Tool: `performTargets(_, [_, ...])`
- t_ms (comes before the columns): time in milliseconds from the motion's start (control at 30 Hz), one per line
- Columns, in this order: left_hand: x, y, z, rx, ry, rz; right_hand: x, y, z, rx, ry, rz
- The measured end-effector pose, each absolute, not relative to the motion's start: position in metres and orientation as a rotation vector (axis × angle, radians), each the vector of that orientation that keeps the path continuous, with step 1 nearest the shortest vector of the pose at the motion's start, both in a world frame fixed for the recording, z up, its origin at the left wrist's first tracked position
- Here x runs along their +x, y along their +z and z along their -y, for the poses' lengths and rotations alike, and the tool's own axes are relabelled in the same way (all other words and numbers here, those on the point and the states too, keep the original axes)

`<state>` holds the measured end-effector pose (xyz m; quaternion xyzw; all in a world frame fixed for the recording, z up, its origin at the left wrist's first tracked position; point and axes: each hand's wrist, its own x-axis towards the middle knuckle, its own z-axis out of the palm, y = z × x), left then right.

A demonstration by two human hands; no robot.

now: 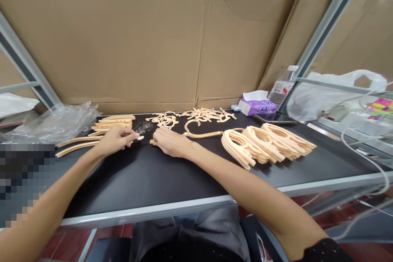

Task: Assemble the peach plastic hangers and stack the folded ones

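black worktable top (147,180) runs under the left hand (115,140) and right hand (170,142), fingertips together, each pinching a small peach plastic piece (141,137), light, stiff-looking and best held by its edges, with a hooked hanger (196,134) and stacked hangers (264,145) beyond.

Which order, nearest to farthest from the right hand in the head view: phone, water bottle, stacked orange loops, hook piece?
From the right hand:
1. Hook piece, just right.
2. Stacked orange loops, farther right.
3. Phone, back right.
4. Water bottle, back right corner.
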<state>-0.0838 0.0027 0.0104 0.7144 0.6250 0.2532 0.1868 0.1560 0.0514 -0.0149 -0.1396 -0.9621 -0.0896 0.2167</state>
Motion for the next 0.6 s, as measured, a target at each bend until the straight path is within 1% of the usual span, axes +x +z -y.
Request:
performTargets(133, [-0.074,0.009,-0.001,2.021,0.734,-1.768,0.159,-0.014,-0.051,-0.445,0.025,2.62])
performTargets(233, [-0.068,0.009,0.001,2.028,0.772,-1.759,0.159,-0.015,-0.051,-0.498,0.154,2.549])
performTargets(433, [-0.064,0.004,0.001,2.135,0.762,-1.618,0.158,-0.019,-0.055,-0.465,0.145,2.549])
performTargets(600, [-0.065,0.001,0.001,2.148,0.717,-1.704,0.158,-0.018,-0.055,-0.476,0.077,2.573])
